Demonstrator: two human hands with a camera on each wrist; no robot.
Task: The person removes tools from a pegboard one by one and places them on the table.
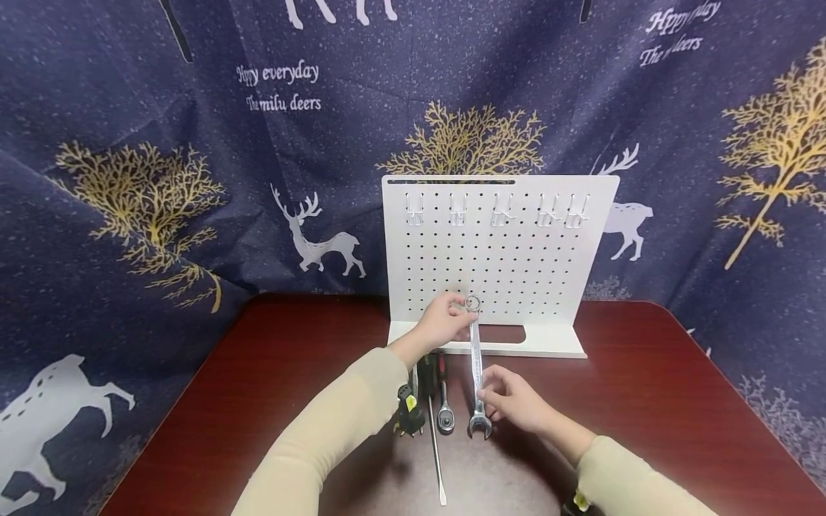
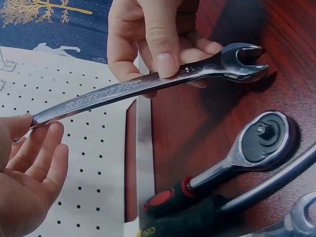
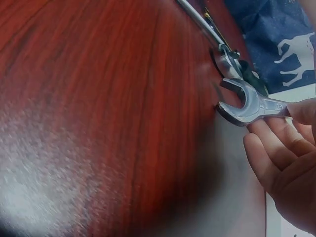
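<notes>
A chrome combination wrench (image 1: 477, 358) is held up between both hands, its ring end toward the pegboard and its open jaw toward the wearer. My left hand (image 1: 445, 320) pinches it just below the ring end, close to the pegboard. Near the open-ended head, my right hand (image 1: 513, 398) grips the shaft between thumb and fingers, as the right wrist view also shows at the wrench head (image 3: 247, 104). Raised lettering runs along the shaft in the left wrist view. Left of the wrench, a ratchet (image 1: 445, 416) with a red-and-black handle lies on the table.
A white pegboard (image 1: 490, 265) with several clear hooks (image 1: 457, 209) along its top stands at the back of the red-brown table (image 1: 310, 337). A long screwdriver (image 1: 436, 459) lies beside the ratchet, with another metal tool partly hidden by the left sleeve (image 1: 348, 408). A patterned dark cloth hangs behind.
</notes>
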